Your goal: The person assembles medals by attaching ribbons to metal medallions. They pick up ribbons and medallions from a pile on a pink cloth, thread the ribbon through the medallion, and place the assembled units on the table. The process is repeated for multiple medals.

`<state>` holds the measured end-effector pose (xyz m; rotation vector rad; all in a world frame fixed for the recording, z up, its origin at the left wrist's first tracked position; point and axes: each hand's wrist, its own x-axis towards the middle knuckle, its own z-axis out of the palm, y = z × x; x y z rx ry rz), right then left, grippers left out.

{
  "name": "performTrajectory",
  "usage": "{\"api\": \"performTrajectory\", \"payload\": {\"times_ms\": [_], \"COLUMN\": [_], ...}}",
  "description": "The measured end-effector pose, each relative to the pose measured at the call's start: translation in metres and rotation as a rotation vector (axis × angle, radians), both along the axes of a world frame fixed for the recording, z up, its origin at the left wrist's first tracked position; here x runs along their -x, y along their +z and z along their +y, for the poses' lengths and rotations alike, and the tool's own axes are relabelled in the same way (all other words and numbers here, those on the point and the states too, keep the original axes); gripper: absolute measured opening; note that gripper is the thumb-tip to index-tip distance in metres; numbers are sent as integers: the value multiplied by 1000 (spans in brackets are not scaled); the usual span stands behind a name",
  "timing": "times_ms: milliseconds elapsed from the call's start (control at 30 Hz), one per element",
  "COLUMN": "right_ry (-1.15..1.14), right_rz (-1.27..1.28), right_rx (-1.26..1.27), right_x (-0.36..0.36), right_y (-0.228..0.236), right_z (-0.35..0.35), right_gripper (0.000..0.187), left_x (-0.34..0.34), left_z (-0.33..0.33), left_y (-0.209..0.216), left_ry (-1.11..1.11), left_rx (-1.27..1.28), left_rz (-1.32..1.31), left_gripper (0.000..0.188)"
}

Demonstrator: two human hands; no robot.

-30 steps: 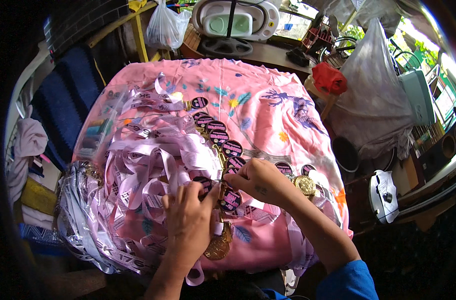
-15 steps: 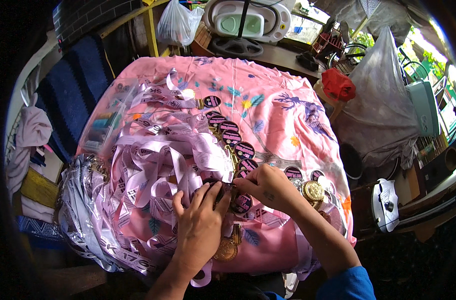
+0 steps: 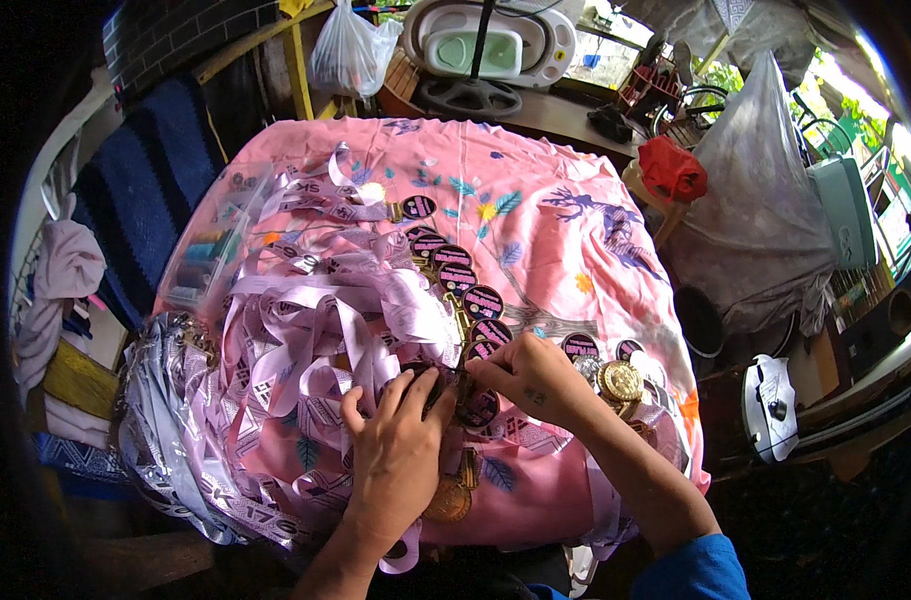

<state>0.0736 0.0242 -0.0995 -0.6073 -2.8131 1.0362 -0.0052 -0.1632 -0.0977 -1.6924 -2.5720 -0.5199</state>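
My left hand [image 3: 397, 445] lies over a dark round medal [image 3: 421, 370], its fingers bent down on it; most of that medal is hidden. Close against its fingertips, my right hand [image 3: 533, 378] pinches at the medal's ribbon end, and what sits between thumb and finger is hidden. A row of black-and-pink round medals [image 3: 482, 301] with gold clasps runs up and away from the hands. Their lilac printed ribbons [image 3: 350, 285] heap to the left. Below the hands lies a gold medal [image 3: 449, 501]. Another gold medal [image 3: 619, 381] is beside my right forearm.
A pink patterned cloth [image 3: 535, 170] covers the table. Silver-grey ribbons [image 3: 165, 430] hang over its left corner, near a clear plastic box [image 3: 200, 262] with thread spools. A blue striped chair back [image 3: 140, 195] stands left; a red bag [image 3: 672, 168] and plastic-covered pile [image 3: 750, 220] stand right.
Both hands stay nearly in place at the same medal. The view has shifted slightly; nothing has visibly been taken up or let go.
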Motion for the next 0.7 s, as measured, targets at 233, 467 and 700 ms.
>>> {"api": "performTrajectory", "payload": {"times_ms": [233, 467, 700], "right_ry": [-39, -54, -106], "right_rz": [0, -61, -91], "right_rx": [159, 110, 89], "right_x": [-3, -6, -6], "right_y": [-7, 7, 21], "right_z": [1, -4, 10], "right_gripper": [45, 44, 49], "left_x": [-1, 3, 5], "left_z": [0, 0, -4], "left_y": [2, 2, 5], "left_ry": [-4, -21, -29], "left_rx": [8, 23, 15], "left_rz": [5, -53, -108], "left_gripper": [50, 54, 50]}}
